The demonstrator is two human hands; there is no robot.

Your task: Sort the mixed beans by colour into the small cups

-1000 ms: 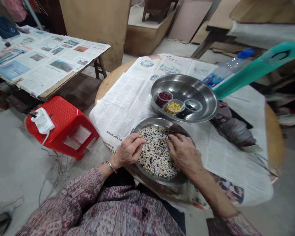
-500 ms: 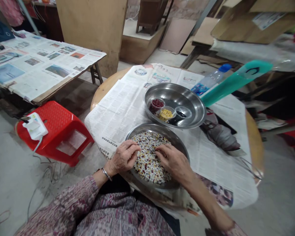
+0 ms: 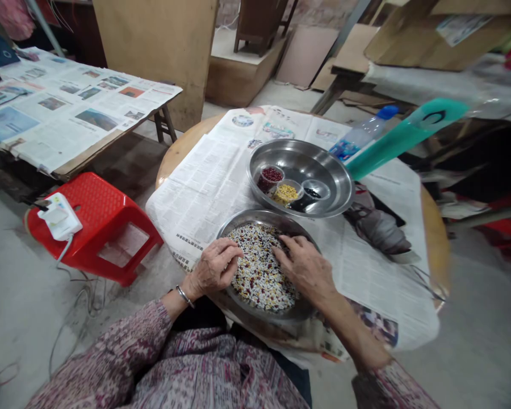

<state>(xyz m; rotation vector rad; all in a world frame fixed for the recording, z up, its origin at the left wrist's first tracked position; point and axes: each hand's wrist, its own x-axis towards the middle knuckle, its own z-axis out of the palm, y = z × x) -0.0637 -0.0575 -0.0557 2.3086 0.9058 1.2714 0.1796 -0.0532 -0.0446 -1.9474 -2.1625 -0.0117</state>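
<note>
A round, tan wooden table (image 3: 176,150) wears flat, creased sheets of printed newspaper (image 3: 204,187), on which a wide, glossy steel basin (image 3: 300,154) stands just beyond a smaller round steel bowl (image 3: 295,224) set near the table's front edge. The right hand (image 3: 309,270), fingers spread and bent, dips its tips into the bowl's pebbly mix of white, yellow and dark red grains (image 3: 258,272), while the left hand (image 3: 215,266) curls at the left rim, thumb close to fingers, its pinch impossible to tell; between them the grains lie exposed, and newsprint stretches leftward
</note>
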